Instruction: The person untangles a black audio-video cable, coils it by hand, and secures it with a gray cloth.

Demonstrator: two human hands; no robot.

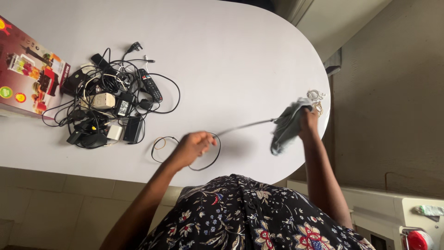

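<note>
Cable (245, 126), dark and thin, stretched taut across the white oval worktop (222, 51) between both hands; its slack end lies in a loop (185, 155) at about 6 o'clock on the worktop, near the front edge. Left hand (194, 144) closed on the cable just above that loop. Right hand (307, 121) at 3 o'clock, clenched on a grey cloth (286, 129) that wraps the cable where it enters the grip. Judged step: wiping the cable through the cloth; done well, it calls for steady tension from the left hand, a firm but sliding pinch in the cloth, and strokes kept in one direction so the loop does not kink. Small coil of pale and yellowish wire (316, 98) just beyond the right hand, close to the worktop's edge; a wide stroke could nudge it off. Tangle of chargers, adapters and leads (108, 113) at 9 o'clock, well apart from the hands, with a black remote control (151, 85) on its far side. Printed red carton (30, 69) at the worktop's left end, touching the tangle. Nothing lies between the two hands but bare surface.
</note>
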